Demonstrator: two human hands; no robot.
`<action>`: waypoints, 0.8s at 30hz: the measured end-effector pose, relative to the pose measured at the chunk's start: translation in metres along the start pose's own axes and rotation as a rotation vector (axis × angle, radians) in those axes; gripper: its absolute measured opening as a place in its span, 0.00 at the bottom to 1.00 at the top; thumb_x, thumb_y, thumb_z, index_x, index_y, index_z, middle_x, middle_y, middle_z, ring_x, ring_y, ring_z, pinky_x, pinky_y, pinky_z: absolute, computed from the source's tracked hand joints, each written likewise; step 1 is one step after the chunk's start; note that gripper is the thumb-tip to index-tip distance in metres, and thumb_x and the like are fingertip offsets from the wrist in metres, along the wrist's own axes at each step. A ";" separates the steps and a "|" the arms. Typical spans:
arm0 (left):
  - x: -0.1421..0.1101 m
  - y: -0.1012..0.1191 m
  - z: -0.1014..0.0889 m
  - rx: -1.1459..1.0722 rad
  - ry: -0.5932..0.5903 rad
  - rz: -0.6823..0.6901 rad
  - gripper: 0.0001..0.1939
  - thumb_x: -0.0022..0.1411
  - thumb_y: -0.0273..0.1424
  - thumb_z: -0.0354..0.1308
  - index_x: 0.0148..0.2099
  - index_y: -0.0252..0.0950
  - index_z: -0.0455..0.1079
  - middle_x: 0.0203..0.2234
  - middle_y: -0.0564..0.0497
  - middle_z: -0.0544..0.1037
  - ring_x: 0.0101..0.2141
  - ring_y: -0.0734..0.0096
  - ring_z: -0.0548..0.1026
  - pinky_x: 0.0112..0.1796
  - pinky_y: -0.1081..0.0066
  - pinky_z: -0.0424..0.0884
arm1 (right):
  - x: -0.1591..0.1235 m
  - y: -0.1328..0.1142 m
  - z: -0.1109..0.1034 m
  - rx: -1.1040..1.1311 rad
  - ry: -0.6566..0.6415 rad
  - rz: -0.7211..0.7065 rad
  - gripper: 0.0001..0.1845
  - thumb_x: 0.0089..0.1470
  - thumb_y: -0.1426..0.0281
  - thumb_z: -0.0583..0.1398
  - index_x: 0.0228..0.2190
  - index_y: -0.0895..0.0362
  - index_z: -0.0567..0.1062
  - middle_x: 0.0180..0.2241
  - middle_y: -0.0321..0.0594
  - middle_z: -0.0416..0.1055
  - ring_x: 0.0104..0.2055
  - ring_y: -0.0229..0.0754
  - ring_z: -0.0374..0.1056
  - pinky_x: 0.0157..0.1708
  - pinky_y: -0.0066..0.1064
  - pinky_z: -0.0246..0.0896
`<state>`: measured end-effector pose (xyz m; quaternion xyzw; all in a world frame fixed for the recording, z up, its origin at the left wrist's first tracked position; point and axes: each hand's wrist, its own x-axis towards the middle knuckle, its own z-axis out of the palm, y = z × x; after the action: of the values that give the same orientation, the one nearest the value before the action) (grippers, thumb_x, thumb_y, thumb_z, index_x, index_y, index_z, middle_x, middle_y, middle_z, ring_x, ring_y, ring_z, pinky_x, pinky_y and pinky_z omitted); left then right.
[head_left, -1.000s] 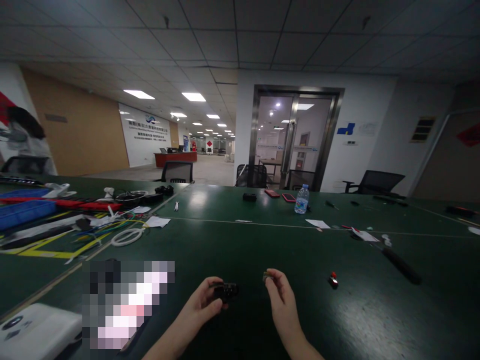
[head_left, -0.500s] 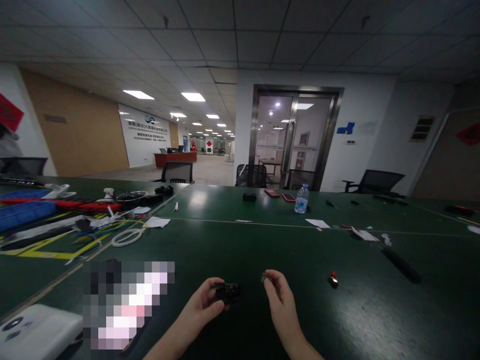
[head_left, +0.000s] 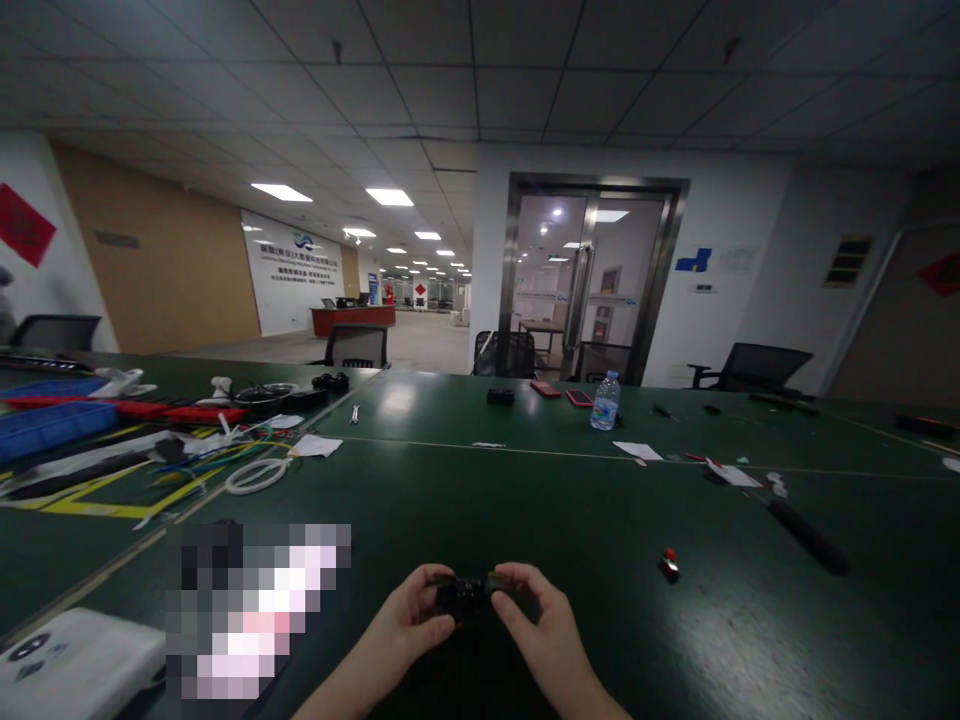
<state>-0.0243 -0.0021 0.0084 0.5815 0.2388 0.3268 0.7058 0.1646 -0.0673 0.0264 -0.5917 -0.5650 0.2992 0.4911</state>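
A small black device [head_left: 466,592], too dark to name more closely, is between my two hands above the green table [head_left: 600,520]. My left hand [head_left: 411,612] is closed round its left side, thumb along the near edge. Between the thumb and fingertips of my right hand [head_left: 538,612] is a small dark flat piece [head_left: 495,581], pinched and held at the device's right side. Whether the piece touches the device or sits just beside it I cannot tell.
A red and silver small part [head_left: 670,565] and a black-handled tool [head_left: 810,537] lie to the right. A water bottle [head_left: 605,402] stands further back. On the left are a white box-like object [head_left: 82,665], a coiled white cable [head_left: 257,477] and blue trays [head_left: 52,430].
My right hand has moved left with the small piece, from apart to up against the device's right side. The left hand stays closed on the device. The view has shifted slightly.
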 end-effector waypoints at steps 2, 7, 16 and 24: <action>0.000 -0.001 0.000 0.010 -0.002 0.006 0.22 0.47 0.35 0.65 0.44 0.39 0.62 0.35 0.50 0.77 0.36 0.64 0.74 0.36 0.67 0.63 | -0.004 -0.006 0.004 -0.026 -0.062 -0.043 0.10 0.49 0.69 0.59 0.37 0.52 0.74 0.38 0.38 0.70 0.43 0.45 0.66 0.44 0.35 0.59; 0.000 0.002 0.003 0.024 0.021 0.013 0.22 0.46 0.36 0.66 0.42 0.38 0.63 0.33 0.51 0.77 0.35 0.65 0.73 0.35 0.68 0.62 | -0.007 -0.010 0.011 -0.081 -0.110 -0.147 0.11 0.47 0.73 0.61 0.35 0.51 0.75 0.40 0.38 0.68 0.46 0.44 0.64 0.46 0.33 0.57; -0.001 0.003 0.004 0.049 0.020 -0.004 0.21 0.47 0.34 0.65 0.42 0.38 0.63 0.31 0.53 0.76 0.32 0.69 0.72 0.33 0.69 0.61 | -0.005 -0.013 0.009 -0.074 -0.131 -0.099 0.10 0.48 0.72 0.59 0.36 0.52 0.74 0.41 0.39 0.67 0.46 0.44 0.63 0.47 0.34 0.57; -0.004 0.009 0.008 0.087 -0.010 -0.022 0.20 0.48 0.35 0.64 0.42 0.38 0.62 0.33 0.52 0.76 0.34 0.66 0.72 0.34 0.68 0.61 | -0.003 -0.006 0.008 -0.144 -0.204 -0.079 0.11 0.46 0.70 0.61 0.35 0.51 0.75 0.45 0.39 0.66 0.49 0.45 0.62 0.48 0.36 0.55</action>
<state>-0.0228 -0.0090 0.0182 0.6105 0.2557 0.3055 0.6845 0.1547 -0.0690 0.0286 -0.5694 -0.6547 0.2967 0.3987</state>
